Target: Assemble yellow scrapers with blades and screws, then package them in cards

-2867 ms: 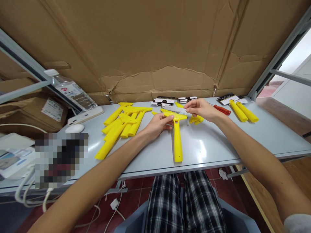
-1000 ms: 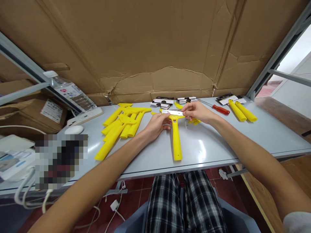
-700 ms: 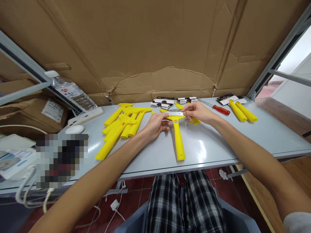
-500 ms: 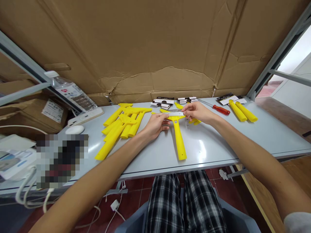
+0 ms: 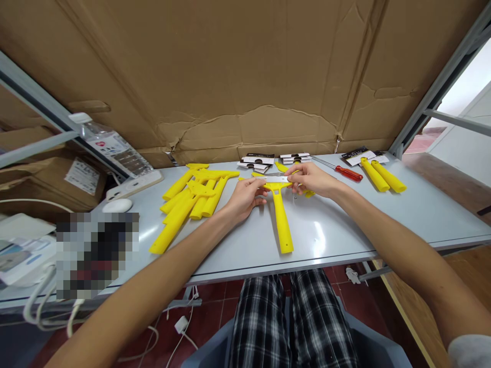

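A yellow-handled scraper (image 5: 283, 225) lies in front of me with its handle toward the table's front edge. Across its wide head sits a flat metal blade (image 5: 276, 179). My left hand (image 5: 247, 197) is closed on the left end of the blade and head, thumb on top. At the right end, my right hand (image 5: 307, 179) pinches the same blade and head between thumb and fingers. Just under the right fingers is a tiny screw-like piece (image 5: 295, 197). Other yellow parts (image 5: 309, 193) are partly hidden behind my right hand.
Several yellow scraper handles (image 5: 180, 220) are piled at left. Folded cards (image 5: 258, 161) stand at the back. To the right lie a red screwdriver (image 5: 349, 174) and two yellow handles (image 5: 387, 176). Cardboard (image 5: 245, 76) walls the rear; a bottle (image 5: 115, 148) and white cables (image 5: 38, 301) are at left.
Both hands keep their hold on the scraper's head. The right fingers have shifted slightly along the blade's right end; the scraper has barely moved.
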Action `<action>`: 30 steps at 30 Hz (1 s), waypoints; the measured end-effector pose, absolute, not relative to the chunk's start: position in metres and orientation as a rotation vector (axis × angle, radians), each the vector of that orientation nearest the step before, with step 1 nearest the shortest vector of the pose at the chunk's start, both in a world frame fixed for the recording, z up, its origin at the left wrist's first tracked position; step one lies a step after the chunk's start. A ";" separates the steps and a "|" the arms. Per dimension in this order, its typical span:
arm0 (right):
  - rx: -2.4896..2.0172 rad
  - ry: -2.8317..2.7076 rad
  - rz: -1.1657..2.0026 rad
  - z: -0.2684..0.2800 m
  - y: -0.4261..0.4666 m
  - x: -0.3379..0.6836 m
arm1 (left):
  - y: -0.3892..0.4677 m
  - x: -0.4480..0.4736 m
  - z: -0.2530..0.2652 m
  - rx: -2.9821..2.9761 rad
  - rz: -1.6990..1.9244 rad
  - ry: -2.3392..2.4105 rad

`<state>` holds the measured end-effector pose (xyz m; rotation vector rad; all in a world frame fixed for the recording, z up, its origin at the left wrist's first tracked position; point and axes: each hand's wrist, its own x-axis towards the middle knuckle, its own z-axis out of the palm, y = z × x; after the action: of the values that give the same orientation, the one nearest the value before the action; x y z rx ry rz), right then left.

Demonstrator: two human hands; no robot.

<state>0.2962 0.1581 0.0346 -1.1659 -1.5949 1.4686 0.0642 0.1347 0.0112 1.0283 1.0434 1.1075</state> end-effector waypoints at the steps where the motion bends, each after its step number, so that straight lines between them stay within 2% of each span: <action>1: -1.162 -1.592 1.466 0.034 0.158 0.297 | 0.135 0.064 0.011 1.026 1.112 1.045; 19: -1.157 -1.547 1.413 0.030 0.155 0.286 | 0.134 0.065 0.010 1.047 1.097 1.041; 30: -1.224 -1.550 1.579 0.025 0.153 0.283 | 0.129 0.070 0.010 1.182 1.205 1.068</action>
<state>0.2827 0.1526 0.0247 -1.2240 -1.5500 1.5788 0.0701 0.1291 0.0098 1.1822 1.0681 1.2049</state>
